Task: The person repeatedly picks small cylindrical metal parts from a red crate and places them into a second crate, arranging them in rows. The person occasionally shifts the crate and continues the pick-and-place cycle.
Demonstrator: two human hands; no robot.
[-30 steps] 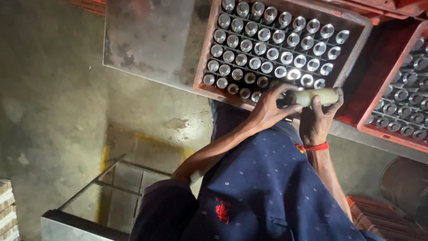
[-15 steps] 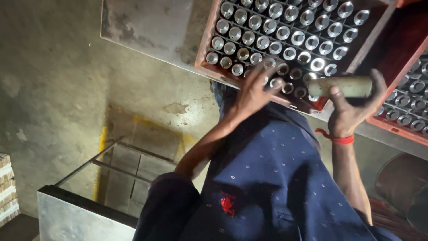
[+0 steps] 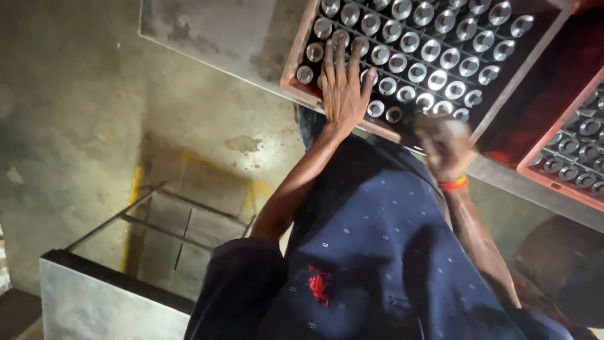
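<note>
- Over the near edge of the red crate (image 3: 294, 74), left hand (image 3: 343, 88) lies flat, fingers spread across the tops of the capped bottles (image 3: 434, 56); grip wide, holding nothing.
- Bottles stand upright in rows inside the crate's grid, metal caps shining.
- Right hand (image 3: 443, 148), blurred, sits at the crate's lower rim near the last row of bottles; an orange-red band (image 3: 454, 184) circles the wrist. Cannot tell whether that grip is closed on anything or loose.
- Crate rests on a grey metal table (image 3: 220, 38), surface worn and stained.
- Second red crate (image 3: 553, 176) of capped bottles stands just beside, to the right.
- Dark blue dotted shirt (image 3: 377, 252) fills the lower view.
- Below left, a grey metal box (image 3: 94, 302) with an open frame top stands on the concrete floor (image 3: 75, 126).
</note>
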